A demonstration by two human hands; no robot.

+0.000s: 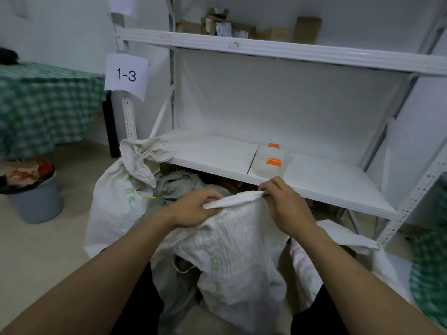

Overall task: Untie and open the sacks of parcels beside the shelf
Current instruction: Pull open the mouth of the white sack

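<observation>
A white woven sack (232, 257) with green print stands on the floor right before me, in front of the white shelf (285, 170). Its top edge is folded into a flat band. My left hand (193, 209) grips the left end of that band and my right hand (285, 206) pinches the right end. A second white sack (116, 204) stands to the left, its bunched neck leaning against the shelf post. Between them lies a grey sack (176, 187). Another white sack (338, 252) lies at the right.
Two clear containers with orange caps (273, 160) sit on the lower shelf board. Cardboard boxes (242, 27) stand on the upper board. A label reading 1-3 (126, 74) hangs on the post. A grey bucket (33, 199) and a green checked tablecloth (43, 105) are at left.
</observation>
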